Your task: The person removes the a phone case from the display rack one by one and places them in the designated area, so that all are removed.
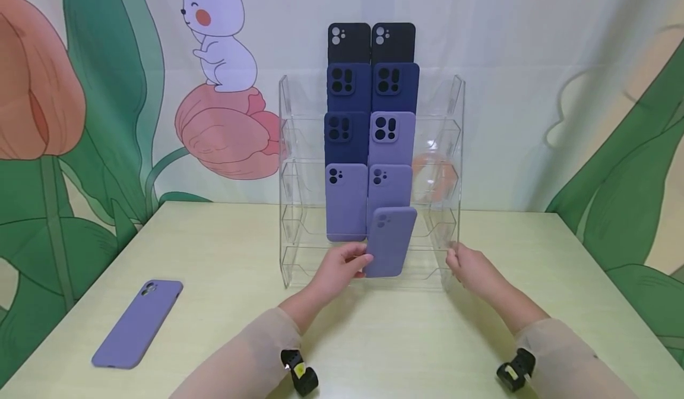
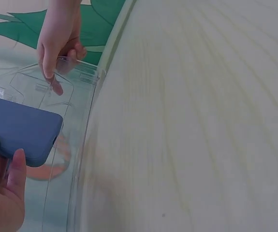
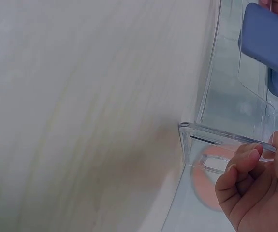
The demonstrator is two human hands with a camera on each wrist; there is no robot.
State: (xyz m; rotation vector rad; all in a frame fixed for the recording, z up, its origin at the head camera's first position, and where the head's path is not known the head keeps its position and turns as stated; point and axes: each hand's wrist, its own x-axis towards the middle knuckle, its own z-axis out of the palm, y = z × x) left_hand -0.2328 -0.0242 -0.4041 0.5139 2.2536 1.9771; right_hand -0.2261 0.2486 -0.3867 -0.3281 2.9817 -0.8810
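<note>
Nearly upright in long axis, the held case [image 1: 392, 247] leans right, cutouts [image 1: 382, 221] uppermost; your left hand [image 1: 342, 265] pinches it, your right hand [image 1: 472, 269] grips the rack [image 1: 454, 203].

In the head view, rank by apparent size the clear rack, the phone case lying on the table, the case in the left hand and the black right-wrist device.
1. Clear rack
2. Lying case and held case: unsure, as the lying one seems nearer the camera
3. Black right-wrist device
</note>
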